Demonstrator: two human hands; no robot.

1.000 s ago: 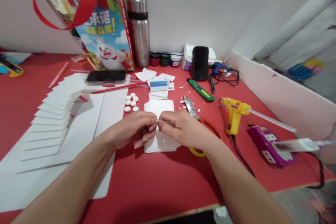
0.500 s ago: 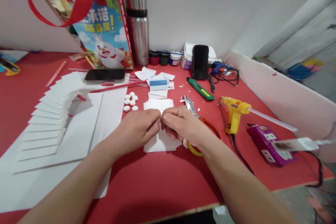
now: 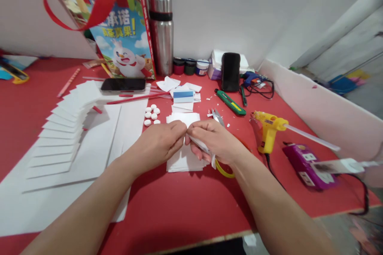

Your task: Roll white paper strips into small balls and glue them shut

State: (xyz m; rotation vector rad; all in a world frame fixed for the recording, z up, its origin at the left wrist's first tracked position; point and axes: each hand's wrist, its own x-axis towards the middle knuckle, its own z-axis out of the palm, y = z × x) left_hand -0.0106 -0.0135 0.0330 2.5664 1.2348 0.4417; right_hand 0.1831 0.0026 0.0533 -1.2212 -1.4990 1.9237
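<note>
Both hands meet over a stack of white paper pieces on the red table. My right hand is closed around a piece of white paper, whose end hangs out below the palm. At the tip of that same paper, my left hand is closed in a pinch; its fingers cover most of what they grip. To the left of the stack lie several small round white pieces. Scissors with yellow and orange handles are partly hidden behind my right hand.
White stepped card pieces lie on white sheets at left. A phone, a steel flask and a printed bag are behind. On the right are a green cutter, a yellow glue gun and a purple box.
The white paper now shows more clearly below my right hand's fingers. My hands stay together over the stack. The whole view has shifted slightly.
</note>
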